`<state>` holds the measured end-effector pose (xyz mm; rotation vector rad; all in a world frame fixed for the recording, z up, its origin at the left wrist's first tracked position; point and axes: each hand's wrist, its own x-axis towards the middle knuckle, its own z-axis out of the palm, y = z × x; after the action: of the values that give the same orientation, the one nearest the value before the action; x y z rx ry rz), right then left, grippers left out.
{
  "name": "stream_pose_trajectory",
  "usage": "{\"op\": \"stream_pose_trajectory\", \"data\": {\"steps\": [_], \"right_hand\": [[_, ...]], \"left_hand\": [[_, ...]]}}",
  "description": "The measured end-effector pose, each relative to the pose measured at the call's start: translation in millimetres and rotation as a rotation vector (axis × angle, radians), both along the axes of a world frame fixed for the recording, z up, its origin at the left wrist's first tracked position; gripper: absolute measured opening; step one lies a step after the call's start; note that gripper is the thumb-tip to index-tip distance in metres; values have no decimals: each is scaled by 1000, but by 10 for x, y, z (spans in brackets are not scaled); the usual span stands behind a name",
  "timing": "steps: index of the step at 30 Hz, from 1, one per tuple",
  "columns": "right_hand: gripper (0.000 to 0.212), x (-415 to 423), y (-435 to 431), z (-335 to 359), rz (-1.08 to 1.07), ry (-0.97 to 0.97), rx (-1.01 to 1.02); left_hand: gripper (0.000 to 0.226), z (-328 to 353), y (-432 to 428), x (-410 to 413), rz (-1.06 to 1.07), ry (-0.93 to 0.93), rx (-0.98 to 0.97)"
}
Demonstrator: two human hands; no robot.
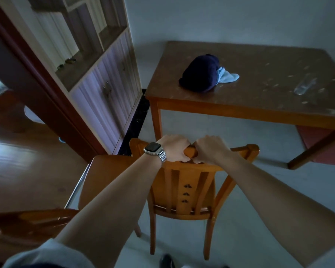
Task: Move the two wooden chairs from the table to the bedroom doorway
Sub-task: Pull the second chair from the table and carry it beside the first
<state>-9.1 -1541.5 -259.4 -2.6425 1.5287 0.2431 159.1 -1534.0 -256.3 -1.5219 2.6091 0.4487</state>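
A wooden chair (184, 190) with a slatted back stands on the pale floor just in front of me, its back toward me. My left hand (172, 149), with a metal watch on the wrist, and my right hand (211, 149) are side by side, both closed over the middle of its top rail. A second wooden chair (108, 171) sits close on the left, by the doorway threshold, partly hidden by my left forearm. The wooden table (240, 111) stands beyond the held chair.
A dark red door frame (46, 93) at the left opens onto a wood-floored room. A tall cabinet (104, 89) stands between the doorway and the table. On the table lie a dark blue bundle (199, 74), a light blue cloth (226, 75) and a clear bottle (305, 86). A red seat (317, 140) shows under the table.
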Motion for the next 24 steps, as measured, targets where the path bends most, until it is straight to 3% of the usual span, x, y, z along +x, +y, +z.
{"op": "stream_pose_trajectory", "data": {"steps": [11, 14, 24], "right_hand": [[39, -59, 374, -98, -5, 27, -65], [34, -65, 602, -108, 0, 67, -93], [47, -87, 1540, -258, 33, 107, -106]], "left_hand": [[28, -52, 311, -55, -38, -60, -32], [28, -65, 530, -74, -28, -59, -15], [40, -256, 1451, -109, 6, -156, -78]]}}
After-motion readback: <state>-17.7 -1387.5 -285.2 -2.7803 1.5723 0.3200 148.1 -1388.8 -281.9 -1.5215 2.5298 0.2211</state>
